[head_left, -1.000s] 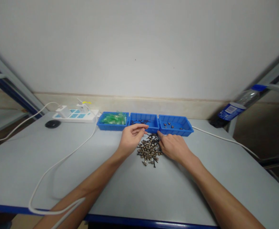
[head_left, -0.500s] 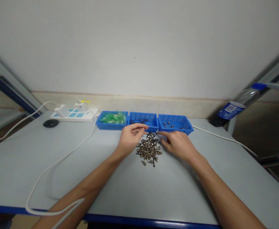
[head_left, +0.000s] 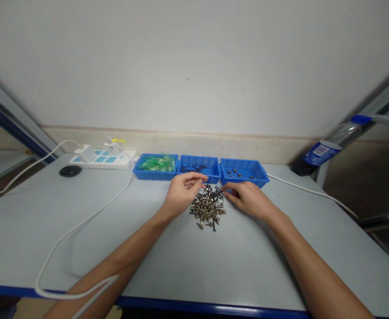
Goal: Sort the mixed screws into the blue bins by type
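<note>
A pile of small dark and brass-coloured screws [head_left: 208, 206] lies on the grey table. My left hand [head_left: 184, 189] is at the pile's upper left, in front of the middle blue tray, thumb and fingertips pinched together; what they hold is too small to make out. On the pile's upper right, my right hand [head_left: 246, 197] has its thumb and index finger closed at the edge of the dark screws; I cannot make out what is between them. Dark screws lie in the middle blue tray [head_left: 211, 180]. The right blue tray [head_left: 261, 180] holds several small brass pieces.
A left blue tray [head_left: 154, 176] holds green plastic pieces. Further left are a white power strip [head_left: 121, 163], a black disc [head_left: 70, 171] and a white cable [head_left: 81, 224]. A bottle [head_left: 320, 153] leans at the right, near another cable running along the table.
My right thumb and index finger have drawn together at the pile's edge. Some dark screws near them have shifted. My left hand has hardly moved.
</note>
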The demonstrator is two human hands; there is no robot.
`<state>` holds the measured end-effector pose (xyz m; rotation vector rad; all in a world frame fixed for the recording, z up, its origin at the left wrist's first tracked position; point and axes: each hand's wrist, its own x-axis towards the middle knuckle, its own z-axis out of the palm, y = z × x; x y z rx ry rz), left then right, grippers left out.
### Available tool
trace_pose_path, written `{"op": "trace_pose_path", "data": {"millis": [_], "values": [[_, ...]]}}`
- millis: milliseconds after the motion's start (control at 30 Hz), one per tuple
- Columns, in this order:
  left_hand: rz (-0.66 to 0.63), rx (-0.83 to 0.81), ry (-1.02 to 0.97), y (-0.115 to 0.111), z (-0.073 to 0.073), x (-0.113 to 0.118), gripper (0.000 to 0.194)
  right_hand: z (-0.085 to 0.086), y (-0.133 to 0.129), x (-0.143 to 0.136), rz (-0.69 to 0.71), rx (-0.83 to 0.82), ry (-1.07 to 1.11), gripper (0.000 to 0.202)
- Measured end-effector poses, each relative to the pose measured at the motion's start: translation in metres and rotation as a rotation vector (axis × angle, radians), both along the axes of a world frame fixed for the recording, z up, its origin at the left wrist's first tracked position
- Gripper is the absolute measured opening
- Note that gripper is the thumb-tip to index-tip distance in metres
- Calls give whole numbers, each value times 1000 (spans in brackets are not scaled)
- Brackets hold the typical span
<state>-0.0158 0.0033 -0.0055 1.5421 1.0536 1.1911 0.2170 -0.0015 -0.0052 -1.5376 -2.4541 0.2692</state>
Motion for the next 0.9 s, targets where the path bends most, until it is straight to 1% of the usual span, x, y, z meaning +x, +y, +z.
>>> {"op": "trace_pose_path", "data": {"millis": [200, 300, 433, 567, 700, 800, 900], "values": [[3, 5, -4, 0, 0, 1, 18, -4, 0, 7, 59, -45, -48, 20], [-3, 5, -4, -1, 0, 0, 18, -3, -1, 11, 74, -49, 11, 20], [-19, 16, 10, -2, 1, 1, 19, 2, -3, 9, 74, -102, 263, 18], [-38, 7, 42, -5, 3, 3, 19, 3, -5, -5, 68, -213, 632, 20], [-61, 7, 49, -7, 6, 4, 21, 3, -8, -20, 3, -278, 973, 26], [-97, -24, 18, -8, 7, 4, 21, 7, -10, -25, -56, -319, 1108, 32], [-131, -63, -30, -7, 6, 3, 19, 9, -11, -26, -80, -362, 1156, 36]]}}
